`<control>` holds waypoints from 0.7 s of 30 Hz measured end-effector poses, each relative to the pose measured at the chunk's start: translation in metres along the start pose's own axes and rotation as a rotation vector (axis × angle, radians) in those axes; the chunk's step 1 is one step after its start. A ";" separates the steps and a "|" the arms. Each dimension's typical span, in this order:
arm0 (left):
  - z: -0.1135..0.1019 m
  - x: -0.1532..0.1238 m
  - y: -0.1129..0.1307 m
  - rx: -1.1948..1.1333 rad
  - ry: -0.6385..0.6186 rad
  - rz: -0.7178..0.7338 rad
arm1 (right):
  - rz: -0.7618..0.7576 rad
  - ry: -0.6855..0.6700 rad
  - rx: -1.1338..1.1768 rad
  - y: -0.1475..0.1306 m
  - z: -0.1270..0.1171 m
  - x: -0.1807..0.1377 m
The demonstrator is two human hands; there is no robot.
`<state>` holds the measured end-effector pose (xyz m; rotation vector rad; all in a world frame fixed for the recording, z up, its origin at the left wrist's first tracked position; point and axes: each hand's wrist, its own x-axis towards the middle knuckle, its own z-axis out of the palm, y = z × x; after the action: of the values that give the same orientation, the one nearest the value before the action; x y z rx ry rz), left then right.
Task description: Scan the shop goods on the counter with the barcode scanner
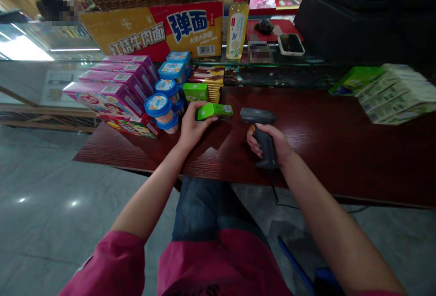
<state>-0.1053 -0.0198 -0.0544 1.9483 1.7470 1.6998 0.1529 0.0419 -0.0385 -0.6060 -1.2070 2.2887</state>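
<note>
My left hand (192,125) is closed around a small green box (214,111), held just above the dark red wooden table (340,150). My right hand (269,144) grips the handle of a grey barcode scanner (260,125), whose head points toward the green box a short gap away. The scanner's cable hangs down off the table's front edge. Another green box (195,91) stands just behind the held one.
Purple boxes (112,87) and blue-lidded tubs (160,107) are stacked at the table's left. Pale green packs (395,91) lie at the right. Behind, a glass counter holds a noodle carton (153,30), a bottle (237,21), a phone (290,44) and a mouse (264,26).
</note>
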 end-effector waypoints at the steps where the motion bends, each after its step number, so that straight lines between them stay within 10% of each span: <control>1: 0.000 0.000 0.000 -0.009 0.003 0.004 | -0.003 0.011 -0.005 0.000 0.001 0.000; 21: 0.002 0.001 0.000 -0.104 -0.045 0.003 | -0.015 0.019 0.043 0.003 0.000 0.003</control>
<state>-0.1038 -0.0174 -0.0543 1.9304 1.6073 1.6974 0.1495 0.0419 -0.0417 -0.6000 -1.1465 2.2854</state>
